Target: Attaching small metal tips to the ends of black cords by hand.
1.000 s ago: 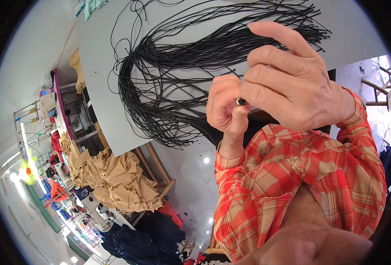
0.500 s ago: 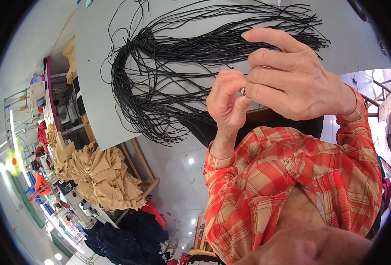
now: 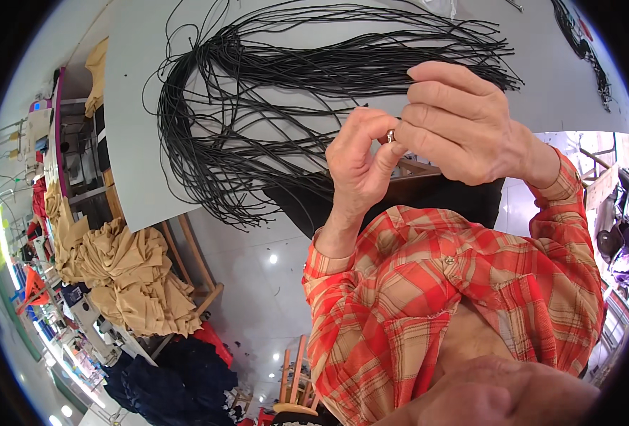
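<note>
My left hand (image 3: 357, 160) and my right hand (image 3: 467, 128) meet in front of my chest, above the near edge of the table. Between their fingertips shows a small shiny metal piece (image 3: 390, 135), too small to name more exactly. The left thumb and forefinger pinch at it from one side. From the other side the curled fingers of my right hand close on it; the right thumb is hidden. Just beyond the hands lies a large bundle of thin black cords (image 3: 307, 67), bent round at the left, with many loose ends.
The grey table (image 3: 133, 163) carries the cords, with more dark strands (image 3: 584, 53) at its far right. Black cloth (image 3: 300, 206) hangs at the near edge. Crumpled tan fabric (image 3: 129, 277) and dark blue fabric (image 3: 176, 383) are piled at the left, near a wooden stand (image 3: 197, 252).
The view has shifted slightly, so the table and piles sit farther left. Both hands stay together at the metal piece, with the grip little altered.
</note>
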Action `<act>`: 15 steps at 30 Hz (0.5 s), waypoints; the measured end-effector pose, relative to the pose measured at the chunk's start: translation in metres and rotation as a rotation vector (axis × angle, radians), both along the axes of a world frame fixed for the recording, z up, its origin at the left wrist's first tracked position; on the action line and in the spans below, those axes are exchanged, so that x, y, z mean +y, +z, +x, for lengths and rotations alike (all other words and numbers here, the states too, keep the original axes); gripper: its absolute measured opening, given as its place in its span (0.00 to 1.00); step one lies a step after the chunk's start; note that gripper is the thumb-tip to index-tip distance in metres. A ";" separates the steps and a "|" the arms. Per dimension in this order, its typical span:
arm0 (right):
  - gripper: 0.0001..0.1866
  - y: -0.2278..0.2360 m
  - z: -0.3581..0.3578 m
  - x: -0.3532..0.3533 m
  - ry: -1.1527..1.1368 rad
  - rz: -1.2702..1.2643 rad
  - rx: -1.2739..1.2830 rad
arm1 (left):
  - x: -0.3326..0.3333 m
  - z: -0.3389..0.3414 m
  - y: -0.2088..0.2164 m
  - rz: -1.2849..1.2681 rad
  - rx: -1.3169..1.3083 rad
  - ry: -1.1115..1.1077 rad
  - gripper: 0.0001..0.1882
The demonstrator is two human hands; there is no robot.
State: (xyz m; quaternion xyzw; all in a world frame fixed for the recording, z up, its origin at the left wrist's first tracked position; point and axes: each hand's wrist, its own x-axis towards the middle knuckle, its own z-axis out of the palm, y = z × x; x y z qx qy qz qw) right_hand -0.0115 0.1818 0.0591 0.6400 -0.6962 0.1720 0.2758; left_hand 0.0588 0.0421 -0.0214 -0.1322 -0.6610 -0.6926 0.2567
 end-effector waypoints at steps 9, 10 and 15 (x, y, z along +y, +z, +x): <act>0.11 0.001 -0.012 0.009 -0.042 0.041 -0.405 | -0.007 0.001 0.020 -0.278 -0.036 0.026 0.11; 0.12 0.002 -0.013 0.010 -0.019 0.055 -0.434 | -0.008 0.001 0.022 -0.307 -0.035 0.028 0.11; 0.10 0.003 -0.013 0.013 -0.019 0.055 -0.481 | -0.005 0.001 0.024 -0.354 -0.046 0.048 0.12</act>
